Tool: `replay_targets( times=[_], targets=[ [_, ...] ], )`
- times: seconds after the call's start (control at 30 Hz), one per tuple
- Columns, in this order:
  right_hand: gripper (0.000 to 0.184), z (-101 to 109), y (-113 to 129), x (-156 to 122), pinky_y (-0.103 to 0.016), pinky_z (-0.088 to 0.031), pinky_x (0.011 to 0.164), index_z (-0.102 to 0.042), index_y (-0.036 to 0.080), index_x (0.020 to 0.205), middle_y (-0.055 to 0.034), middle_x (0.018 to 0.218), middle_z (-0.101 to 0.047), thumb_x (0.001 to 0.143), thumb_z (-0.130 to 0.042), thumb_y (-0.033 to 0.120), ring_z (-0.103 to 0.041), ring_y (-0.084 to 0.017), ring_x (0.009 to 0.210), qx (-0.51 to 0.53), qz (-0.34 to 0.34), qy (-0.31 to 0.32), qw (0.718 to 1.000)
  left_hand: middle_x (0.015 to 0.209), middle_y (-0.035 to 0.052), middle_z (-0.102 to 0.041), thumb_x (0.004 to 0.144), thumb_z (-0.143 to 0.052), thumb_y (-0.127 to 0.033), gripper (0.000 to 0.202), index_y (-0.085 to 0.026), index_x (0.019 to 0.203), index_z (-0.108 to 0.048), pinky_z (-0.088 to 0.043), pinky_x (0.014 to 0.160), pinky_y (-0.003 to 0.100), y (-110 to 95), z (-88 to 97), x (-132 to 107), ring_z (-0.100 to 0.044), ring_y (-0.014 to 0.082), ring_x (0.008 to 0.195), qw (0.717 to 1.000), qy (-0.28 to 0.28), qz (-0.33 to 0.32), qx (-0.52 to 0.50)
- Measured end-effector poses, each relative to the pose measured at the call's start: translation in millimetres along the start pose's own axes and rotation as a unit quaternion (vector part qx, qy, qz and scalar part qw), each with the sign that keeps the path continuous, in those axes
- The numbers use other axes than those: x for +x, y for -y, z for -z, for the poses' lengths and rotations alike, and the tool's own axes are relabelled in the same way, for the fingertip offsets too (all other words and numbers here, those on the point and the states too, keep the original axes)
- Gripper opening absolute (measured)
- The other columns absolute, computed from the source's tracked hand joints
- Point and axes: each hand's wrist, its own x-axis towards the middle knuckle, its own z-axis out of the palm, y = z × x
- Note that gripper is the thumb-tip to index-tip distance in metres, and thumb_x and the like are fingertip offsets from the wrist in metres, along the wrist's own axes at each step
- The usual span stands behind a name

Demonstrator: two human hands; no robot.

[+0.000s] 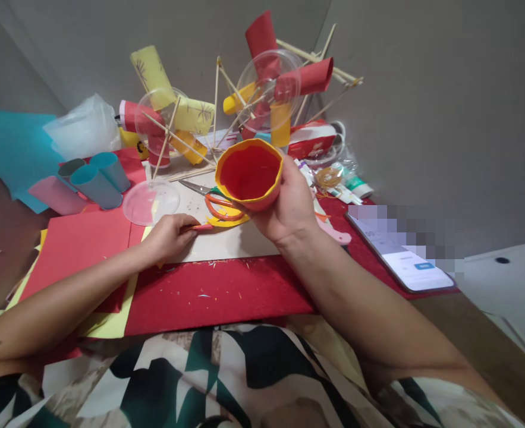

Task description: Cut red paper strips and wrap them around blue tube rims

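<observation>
My right hand [289, 205] is wrapped round a paper cup [250, 173], orange-yellow outside and red inside, held up above the table with its mouth tilted toward me. My left hand [169, 236] rests on the table with fingers closed on a thin orange-red stick or strip [202, 226]. Just beyond its fingertips lie orange-handled scissors [213, 199] on yellow paper scraps [226, 220] and a white card [226, 244].
A clear plastic lid [150, 202], blue and pink paper tubes [93, 178], red paper sheets [79, 244] and two stick-and-paper pinwheel models [266, 89] crowd the back. A phone [400, 252] lies at right near the red felt's edge. Glue tubes [351, 184] sit behind it.
</observation>
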Motion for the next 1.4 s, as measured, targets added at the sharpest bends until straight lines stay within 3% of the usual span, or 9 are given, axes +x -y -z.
replay_targets(
  times=[0.27,0.4,0.53,0.83,0.93,1.1,1.3,1.4],
  targets=[
    [0.033,2,-2,3,-0.039,-0.060,0.073,-0.061,0.027,0.083,0.0044,0.073,-0.066,0.072,-0.068,0.058,-0.069,-0.023,0.092,0.012,-0.014,-0.011,1.000,0.070,0.0016,-0.069,0.080,-0.067,-0.038,0.027,-0.015,0.091,-0.075,-0.041,0.053,0.022,6,39.3,-32,-0.057,0.0124,0.060,0.983,0.019,0.118,-0.142],
    [0.035,3,-5,2,-0.038,-0.060,0.070,-0.061,0.026,0.085,0.0038,0.075,-0.067,0.073,-0.067,0.059,-0.069,-0.022,0.087,0.011,-0.020,-0.013,1.000,0.070,0.0004,-0.068,0.073,-0.076,-0.040,0.025,-0.017,0.081,-0.073,-0.041,0.055,0.021,8,63.3,-52,-0.057,0.0114,0.061,0.960,-0.005,0.183,-0.211],
    [0.034,3,-8,2,-0.034,-0.058,0.062,-0.060,0.027,0.083,0.0033,0.076,-0.067,0.073,-0.066,0.059,-0.067,-0.020,0.080,0.000,-0.007,-0.009,1.000,0.069,-0.0004,-0.065,0.066,-0.085,-0.038,0.028,-0.016,0.073,-0.070,-0.044,0.059,0.022,14,76.2,-68,-0.057,0.0105,0.062,0.934,-0.026,0.219,-0.280],
    [0.033,-2,-4,-5,-0.027,-0.048,0.049,-0.061,0.025,0.080,0.0013,0.077,-0.066,0.070,-0.063,0.056,-0.065,-0.018,0.072,-0.012,-0.010,-0.016,1.000,0.066,-0.0007,-0.056,0.073,-0.077,-0.029,0.022,-0.018,0.070,-0.058,-0.050,0.062,0.028,17,77.6,-93,-0.056,0.0106,0.059,0.914,-0.078,0.240,-0.319],
    [0.019,-8,-1,-12,-0.027,-0.046,0.048,-0.062,0.023,0.075,0.0023,0.075,-0.065,0.077,-0.058,0.042,-0.065,-0.016,0.069,0.012,-0.021,-0.024,0.999,0.067,0.0002,-0.058,0.071,-0.074,-0.023,0.016,-0.017,0.074,-0.060,-0.051,0.064,0.028,10,76.9,-107,-0.058,0.0112,0.061,0.903,-0.091,0.260,-0.329],
    [0.032,-16,3,-23,-0.028,-0.044,0.043,-0.058,0.021,0.064,0.0019,0.071,-0.063,0.090,-0.043,0.033,-0.063,-0.015,0.061,0.007,-0.033,-0.019,0.999,0.070,0.0007,-0.063,0.067,-0.075,-0.020,0.018,-0.017,0.081,-0.065,-0.052,0.065,0.030,2,74.9,-142,-0.060,0.0120,0.062,0.886,-0.117,0.314,-0.320],
    [0.028,-15,0,-30,-0.026,-0.045,0.045,-0.061,0.022,0.064,0.0037,0.070,-0.062,0.089,-0.052,0.032,-0.064,-0.013,0.063,-0.010,-0.036,0.045,0.998,0.059,0.0002,-0.063,0.065,-0.079,-0.026,0.011,-0.019,0.065,-0.070,-0.047,0.056,0.024,-10,75.6,-196,-0.056,0.0107,0.054,0.867,-0.056,0.370,-0.329],
    [0.032,-15,-1,-28,-0.026,-0.047,0.046,-0.060,0.021,0.062,0.0030,0.070,-0.061,0.090,-0.050,0.034,-0.064,-0.013,0.063,-0.009,-0.040,0.042,0.998,0.057,0.0009,-0.066,0.069,-0.078,-0.033,0.013,-0.020,0.070,-0.077,-0.049,0.055,0.025,-12,74.8,-226,-0.057,0.0118,0.054,0.894,0.007,0.353,-0.275]
  ],
)
